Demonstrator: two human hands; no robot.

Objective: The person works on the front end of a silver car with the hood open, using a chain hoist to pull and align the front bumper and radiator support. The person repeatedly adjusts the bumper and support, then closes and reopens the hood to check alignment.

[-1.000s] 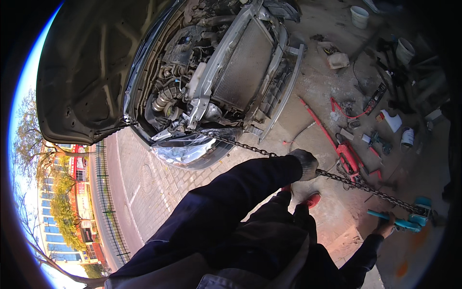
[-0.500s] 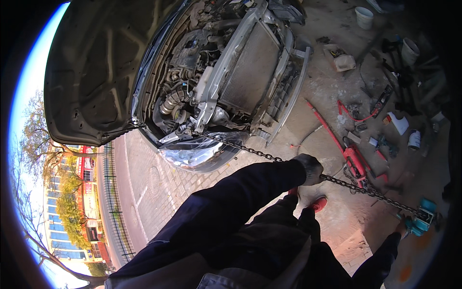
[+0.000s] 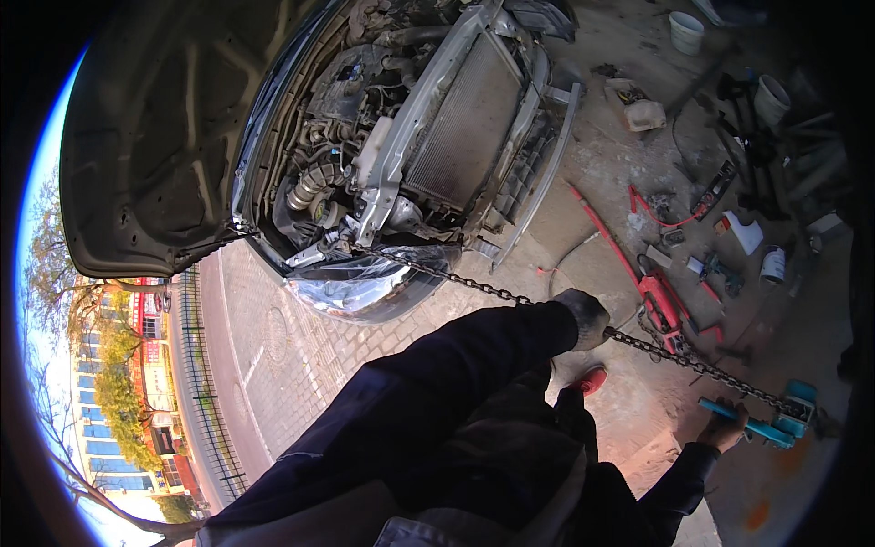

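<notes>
My left hand (image 3: pixel 586 319), which looks grey-gloved, is closed round a dark metal chain (image 3: pixel 656 351). The chain runs from the front corner of a car with its hood (image 3: pixel 155 128) up, beside a plastic-covered headlamp (image 3: pixel 346 287), to a teal lever hoist (image 3: pixel 795 406) at the lower right. My right hand (image 3: pixel 725 427) grips the hoist's teal handle (image 3: pixel 747 419). The car's front is stripped, showing a radiator (image 3: pixel 465 118), engine bay (image 3: pixel 337 109) and bare metal beam (image 3: pixel 561 164).
A red hydraulic tool (image 3: pixel 656 301) lies on the concrete floor among scattered tools and parts. White buckets (image 3: pixel 686 34), a can (image 3: pixel 772 265) and a plastic container (image 3: pixel 643 114) stand at the right. A paved sidewalk, railing (image 3: pixel 205 383) and trees are at the left.
Since half a second ago my right hand and the teal handle have swung leftward from beside the hoist body. My left hand stays on the chain, slightly lower than one second ago.
</notes>
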